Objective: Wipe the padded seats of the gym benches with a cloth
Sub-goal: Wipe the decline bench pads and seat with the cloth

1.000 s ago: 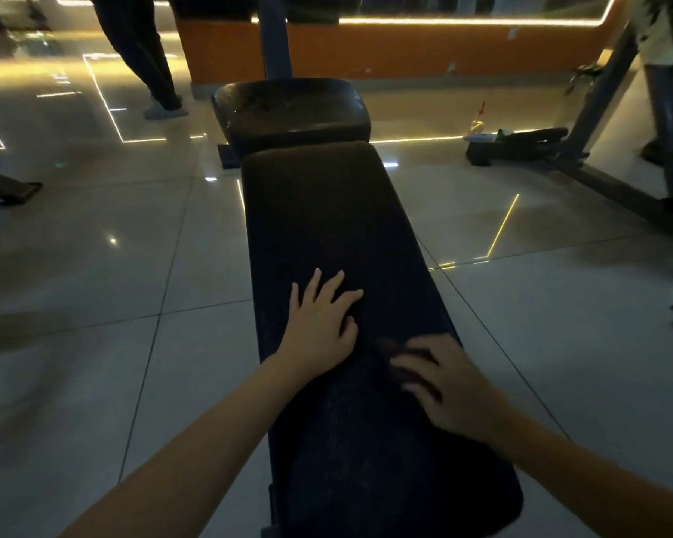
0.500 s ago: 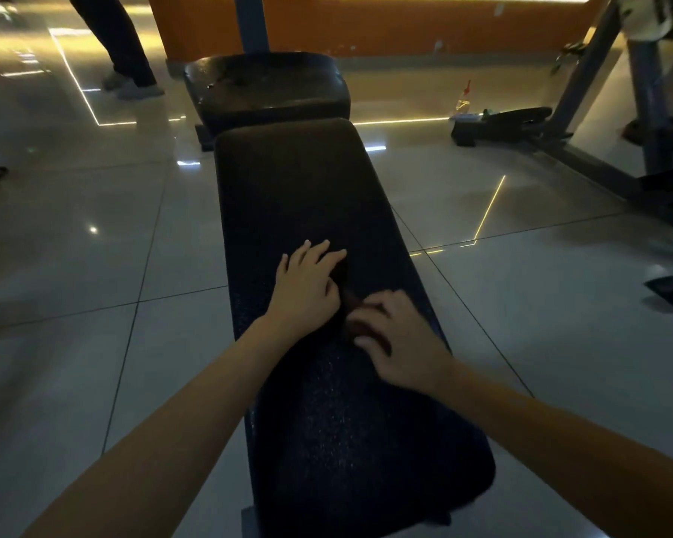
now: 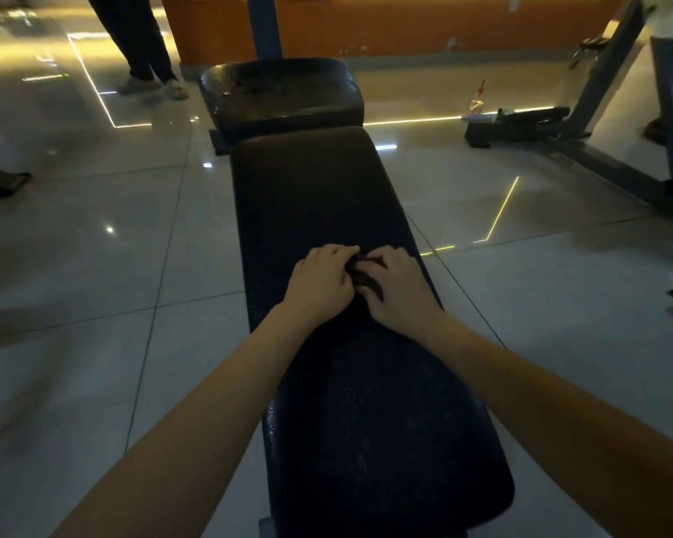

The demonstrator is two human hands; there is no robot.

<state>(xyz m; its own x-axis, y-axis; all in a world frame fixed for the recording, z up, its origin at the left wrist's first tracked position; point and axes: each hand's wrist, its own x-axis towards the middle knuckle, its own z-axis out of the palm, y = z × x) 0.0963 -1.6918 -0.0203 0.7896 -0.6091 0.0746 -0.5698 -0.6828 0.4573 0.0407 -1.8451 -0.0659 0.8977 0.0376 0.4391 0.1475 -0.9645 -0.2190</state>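
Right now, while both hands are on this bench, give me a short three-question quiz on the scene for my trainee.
1. True or false: the left hand and the right hand both pinch the small dark crumpled cloth.
2. Where does that cloth rest? A: on the short glossy black pad. B: on the long dark padded bench seat. C: on the grey tiled floor.
3. Fill in: the clear red-capped bottle stands off to the person's ____ of the bench.
Key: 1 true; 2 B; 3 right.
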